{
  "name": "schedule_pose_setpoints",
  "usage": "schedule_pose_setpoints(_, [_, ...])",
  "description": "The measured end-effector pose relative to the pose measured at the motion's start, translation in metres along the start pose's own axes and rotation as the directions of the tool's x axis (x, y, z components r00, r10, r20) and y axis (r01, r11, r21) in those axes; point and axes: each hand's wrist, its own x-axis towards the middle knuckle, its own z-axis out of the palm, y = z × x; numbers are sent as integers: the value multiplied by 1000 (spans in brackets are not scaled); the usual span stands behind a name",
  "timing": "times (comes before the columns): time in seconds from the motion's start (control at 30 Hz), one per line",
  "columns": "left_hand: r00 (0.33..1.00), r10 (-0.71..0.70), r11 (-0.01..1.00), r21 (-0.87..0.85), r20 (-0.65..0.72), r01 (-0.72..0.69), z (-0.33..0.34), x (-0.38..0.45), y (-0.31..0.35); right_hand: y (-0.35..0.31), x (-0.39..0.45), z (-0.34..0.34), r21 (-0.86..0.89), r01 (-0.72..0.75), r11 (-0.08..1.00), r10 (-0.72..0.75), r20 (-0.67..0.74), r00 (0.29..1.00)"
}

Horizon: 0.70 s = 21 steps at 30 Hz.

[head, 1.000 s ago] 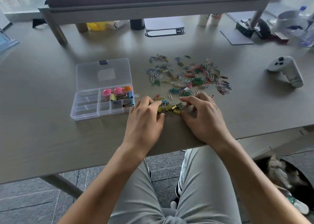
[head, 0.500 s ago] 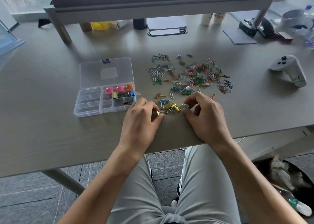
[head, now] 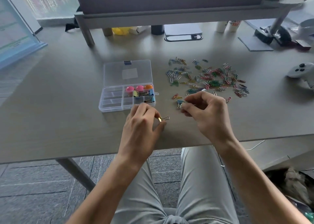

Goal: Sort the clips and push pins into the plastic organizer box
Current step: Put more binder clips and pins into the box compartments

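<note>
A clear plastic organizer box (head: 111, 101) lies open on the grey desk, its lid (head: 127, 72) folded back. Its right compartments hold pink and orange push pins (head: 139, 88) and coloured binder clips (head: 144, 94). My left hand (head: 142, 123) pinches a gold binder clip (head: 164, 118) just in front of the box's right end. My right hand (head: 205, 110) is raised over the desk and pinches a blue binder clip (head: 180, 103). A wide scatter of coloured paper clips (head: 209, 78) lies beyond my right hand.
A raised monitor shelf (head: 169, 16) spans the back of the desk, with small items under it. A white game controller (head: 302, 72) lies at the far right. A black stand base (head: 271, 35) and grey pad (head: 254, 44) sit back right. The desk's front edge (head: 85, 157) is near my wrists.
Both hands have lifted off the little heap of binder clips near the desk's front. Each now holds a clip, and the left hand has shifted toward the box.
</note>
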Motion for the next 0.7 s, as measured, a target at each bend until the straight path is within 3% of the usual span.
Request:
schedule_pose_setpoints(0.23, [1000, 4, 999, 46, 26, -5, -22, -6, -40, -25, 17, 59, -57, -10, 998, 14, 81, 997])
schedule_pose_setpoints(0.7, [986, 109, 990, 76, 123, -119, -15, 4, -85, -36, 36, 129, -454, -55, 889, 71, 19, 997])
